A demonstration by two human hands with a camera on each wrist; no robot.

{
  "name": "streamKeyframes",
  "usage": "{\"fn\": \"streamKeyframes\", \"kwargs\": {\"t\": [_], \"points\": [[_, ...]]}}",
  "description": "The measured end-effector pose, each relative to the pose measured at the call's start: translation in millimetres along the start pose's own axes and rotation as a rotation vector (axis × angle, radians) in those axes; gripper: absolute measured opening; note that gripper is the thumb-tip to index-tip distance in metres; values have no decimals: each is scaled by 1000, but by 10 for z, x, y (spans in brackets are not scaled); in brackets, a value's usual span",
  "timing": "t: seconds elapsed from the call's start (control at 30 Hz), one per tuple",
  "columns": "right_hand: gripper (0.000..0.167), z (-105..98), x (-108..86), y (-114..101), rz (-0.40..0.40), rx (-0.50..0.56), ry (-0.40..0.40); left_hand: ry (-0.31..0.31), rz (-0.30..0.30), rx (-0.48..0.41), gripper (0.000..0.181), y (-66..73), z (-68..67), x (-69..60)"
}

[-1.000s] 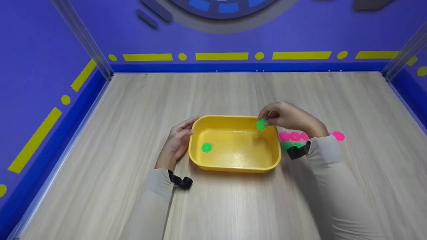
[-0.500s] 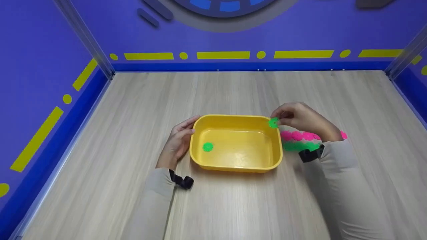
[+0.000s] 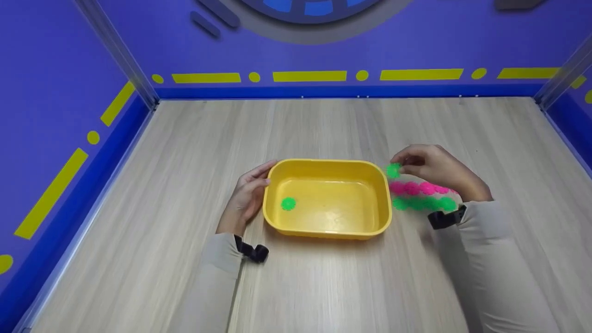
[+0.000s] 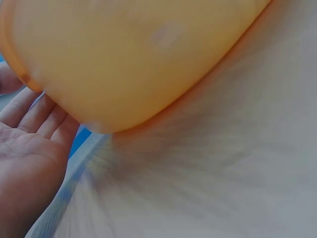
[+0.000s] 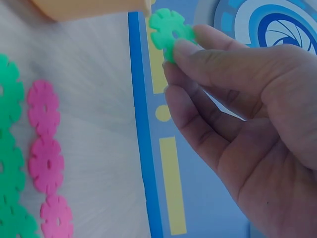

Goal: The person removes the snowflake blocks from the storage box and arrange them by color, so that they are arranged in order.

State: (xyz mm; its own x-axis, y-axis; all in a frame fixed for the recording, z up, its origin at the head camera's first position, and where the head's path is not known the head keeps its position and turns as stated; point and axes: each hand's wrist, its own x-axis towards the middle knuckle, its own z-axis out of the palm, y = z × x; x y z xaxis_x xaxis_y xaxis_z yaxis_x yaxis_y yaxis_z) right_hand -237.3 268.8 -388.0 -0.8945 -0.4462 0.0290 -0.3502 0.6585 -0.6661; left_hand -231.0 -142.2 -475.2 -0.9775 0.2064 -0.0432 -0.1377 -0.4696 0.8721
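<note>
A yellow plastic basin (image 3: pixel 323 231) sits on the table, with one green snowflake-shaped building disc (image 3: pixel 288 204) lying inside at its left. My left hand (image 3: pixel 249 196) rests against the basin's left side, fingers straight along the outer wall and thumb at the rim; the left wrist view shows the palm (image 4: pixel 29 158) turned up beside it. Just beyond the basin's right rim, my right hand (image 3: pixel 432 164) pinches another green snowflake disc (image 5: pixel 171 32) between thumb and fingertips, raised above the table. Below that hand lie a pink row of joined discs (image 3: pixel 428 188) and a green row (image 3: pixel 423 203).
Pale wood-grain tabletop (image 3: pixel 208 138) surrounds the basin. A blue panel wall (image 3: pixel 296 55) with yellow marks closes the far edge, and another wall (image 3: pixel 46 115) stands along the left. Part of the pink row is hidden by the right wrist.
My right hand has moved right, carrying the green disc from over the basin's back right corner to outside the rim. More of both rows shows. The left hand stays against the basin.
</note>
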Motion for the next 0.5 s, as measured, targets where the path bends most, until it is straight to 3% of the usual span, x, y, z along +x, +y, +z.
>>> {"fn": "streamKeyframes", "kwargs": {"t": [0.5], "points": [[20,-122,-186,204,57,-45,27,-22,9,-19,54,-13,-7,-1]]}}
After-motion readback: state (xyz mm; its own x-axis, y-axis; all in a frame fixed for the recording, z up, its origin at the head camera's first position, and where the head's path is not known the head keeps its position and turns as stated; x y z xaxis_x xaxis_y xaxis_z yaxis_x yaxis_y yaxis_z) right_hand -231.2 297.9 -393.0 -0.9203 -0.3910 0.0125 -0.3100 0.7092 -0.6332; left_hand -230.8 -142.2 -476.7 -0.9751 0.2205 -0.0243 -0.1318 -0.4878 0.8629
